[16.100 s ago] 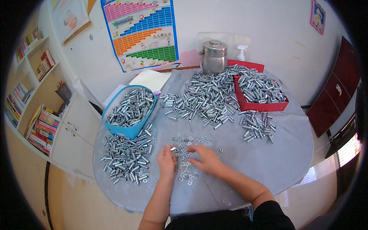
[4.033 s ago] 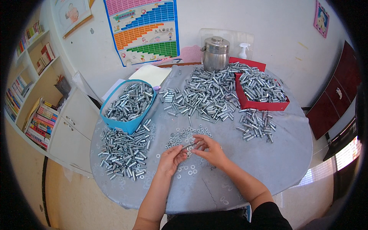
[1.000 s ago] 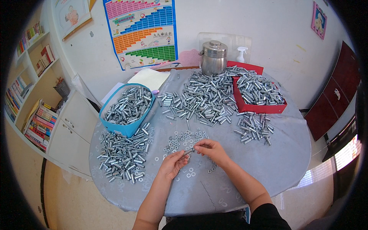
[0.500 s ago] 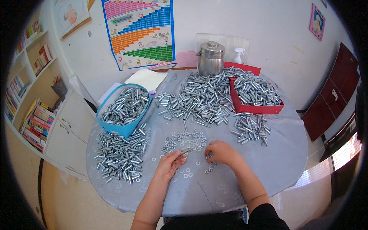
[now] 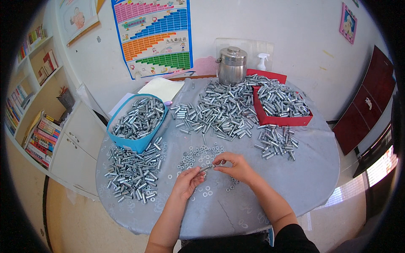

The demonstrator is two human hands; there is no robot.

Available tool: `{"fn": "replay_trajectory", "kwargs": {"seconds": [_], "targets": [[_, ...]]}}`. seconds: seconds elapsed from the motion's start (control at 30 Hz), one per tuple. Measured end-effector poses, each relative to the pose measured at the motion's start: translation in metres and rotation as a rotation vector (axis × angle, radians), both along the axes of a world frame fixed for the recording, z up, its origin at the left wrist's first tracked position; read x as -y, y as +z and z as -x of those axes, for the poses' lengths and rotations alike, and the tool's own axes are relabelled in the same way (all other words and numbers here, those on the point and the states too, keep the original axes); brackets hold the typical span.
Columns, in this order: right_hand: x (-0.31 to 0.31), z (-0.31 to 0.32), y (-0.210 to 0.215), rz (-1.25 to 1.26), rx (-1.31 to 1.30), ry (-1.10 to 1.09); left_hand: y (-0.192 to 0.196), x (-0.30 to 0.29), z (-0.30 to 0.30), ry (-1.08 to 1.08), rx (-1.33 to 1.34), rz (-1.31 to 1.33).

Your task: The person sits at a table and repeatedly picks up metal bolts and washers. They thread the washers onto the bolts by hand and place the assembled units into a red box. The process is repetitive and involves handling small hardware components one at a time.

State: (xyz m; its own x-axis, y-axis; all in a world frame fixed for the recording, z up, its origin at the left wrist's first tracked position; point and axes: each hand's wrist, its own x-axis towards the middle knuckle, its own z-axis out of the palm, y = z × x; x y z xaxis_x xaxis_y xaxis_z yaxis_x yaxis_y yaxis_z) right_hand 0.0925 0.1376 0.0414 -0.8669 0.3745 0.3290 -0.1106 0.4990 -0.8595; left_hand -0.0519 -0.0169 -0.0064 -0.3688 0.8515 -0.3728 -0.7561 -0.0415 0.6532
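My left hand (image 5: pixel 188 182) is closed round a slim metal bolt (image 5: pixel 204 168), pinched between thumb and fingers with its end pointing right. My right hand (image 5: pixel 232 166) is at that end, thumb and fingertips closed on a tiny metal piece that looks like a nut, mostly hidden by the fingers. Beyond both hands spreads a patch of loose washers and nuts (image 5: pixel 192 156). A few flat washers (image 5: pixel 205 194) lie just right of my left hand. Partly under my right hand is a little cluster of nuts (image 5: pixel 233 184).
A blue bin (image 5: pixel 141 144) full of metal sleeves stands at left, with a sleeve heap (image 5: pixel 133 173) before it. Another large heap (image 5: pixel 223 109) lies at the back, beside a filled red box (image 5: pixel 287 120) and a small pile (image 5: pixel 276 142). A steel pot (image 5: pixel 232 69) stands behind.
My right hand has moved left from the little nut cluster to the end of the bolt. My left hand stays nearly in place, still holding the bolt.
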Motion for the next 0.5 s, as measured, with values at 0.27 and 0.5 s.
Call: {"fn": "replay_trajectory", "kwargs": {"seconds": [0.27, 0.5], "targets": [[0.001, 0.001, -0.005, 0.060, -0.010, 0.032, -0.003, 0.000, 0.000, -0.020, -0.017, 0.015], [0.001, 0.001, -0.012, 0.021, 0.387, -0.066, 0.002, -0.002, -0.006, 0.039, -0.156, 0.046]]}}
